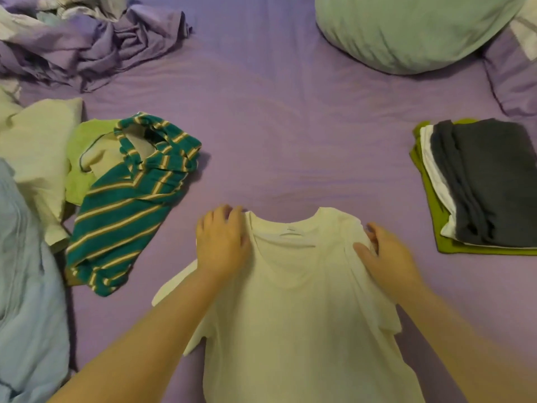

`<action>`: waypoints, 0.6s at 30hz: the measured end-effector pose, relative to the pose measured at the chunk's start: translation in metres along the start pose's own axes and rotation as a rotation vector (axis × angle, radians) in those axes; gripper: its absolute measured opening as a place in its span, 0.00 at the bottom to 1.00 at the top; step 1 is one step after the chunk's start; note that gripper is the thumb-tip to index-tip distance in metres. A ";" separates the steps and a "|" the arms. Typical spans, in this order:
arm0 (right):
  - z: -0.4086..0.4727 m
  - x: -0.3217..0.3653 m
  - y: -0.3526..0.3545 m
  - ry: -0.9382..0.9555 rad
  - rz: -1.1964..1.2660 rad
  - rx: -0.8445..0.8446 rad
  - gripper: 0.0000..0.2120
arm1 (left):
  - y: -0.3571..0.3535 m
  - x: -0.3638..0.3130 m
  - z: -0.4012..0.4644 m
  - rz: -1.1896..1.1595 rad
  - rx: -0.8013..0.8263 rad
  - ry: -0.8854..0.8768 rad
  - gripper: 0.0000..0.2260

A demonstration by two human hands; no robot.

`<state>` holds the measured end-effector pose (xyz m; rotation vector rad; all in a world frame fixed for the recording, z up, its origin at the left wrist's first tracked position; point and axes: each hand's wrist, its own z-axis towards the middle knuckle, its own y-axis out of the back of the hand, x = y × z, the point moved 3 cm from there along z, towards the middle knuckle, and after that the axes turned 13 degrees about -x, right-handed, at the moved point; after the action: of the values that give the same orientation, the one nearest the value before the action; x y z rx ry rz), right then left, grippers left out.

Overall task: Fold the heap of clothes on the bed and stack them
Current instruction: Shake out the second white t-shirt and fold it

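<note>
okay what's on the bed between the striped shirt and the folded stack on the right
Mostly bare purple sheet in the head view. Nearer the person, the white T-shirt lies between the striped shirt and the folded stack, with both hands on its shoulders.

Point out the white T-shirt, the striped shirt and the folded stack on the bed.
white T-shirt (302, 309), head view, middle of its chest.
striped shirt (122, 216), head view, on its striped body below the collar.
folded stack (494, 181), head view, on the dark grey top piece.
</note>
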<state>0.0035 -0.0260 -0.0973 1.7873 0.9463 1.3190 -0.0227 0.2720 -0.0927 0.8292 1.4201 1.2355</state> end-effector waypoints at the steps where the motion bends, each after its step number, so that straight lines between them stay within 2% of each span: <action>1: 0.001 -0.003 -0.001 0.002 -0.040 -0.005 0.20 | -0.001 -0.011 0.003 -0.040 -0.035 -0.037 0.19; 3: 0.001 -0.005 0.000 0.040 -0.070 0.007 0.13 | -0.005 -0.041 0.011 -0.136 0.004 -0.118 0.16; 6: 0.003 -0.004 0.008 0.062 -0.016 0.012 0.07 | -0.020 -0.092 0.023 -0.276 0.129 -0.193 0.13; 9: 0.011 -0.008 0.018 0.065 -0.117 0.020 0.07 | -0.036 -0.132 0.034 -0.353 0.233 -0.137 0.17; 11: 0.016 -0.013 0.024 0.074 -0.178 0.020 0.08 | -0.048 -0.144 0.042 -0.259 0.289 -0.092 0.19; 14: 0.020 -0.022 0.031 0.066 -0.080 0.088 0.11 | -0.055 -0.148 0.048 -0.127 0.237 -0.092 0.13; 16: 0.020 -0.033 0.036 0.035 0.037 0.153 0.10 | -0.054 -0.148 0.049 -0.164 0.176 -0.080 0.08; 18: 0.019 -0.043 0.041 0.058 0.005 0.161 0.16 | -0.050 -0.149 0.052 -0.204 0.134 -0.044 0.06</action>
<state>0.0187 -0.0858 -0.0852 1.8816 1.1071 1.3367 0.0681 0.1338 -0.1000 0.7755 1.5240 0.9702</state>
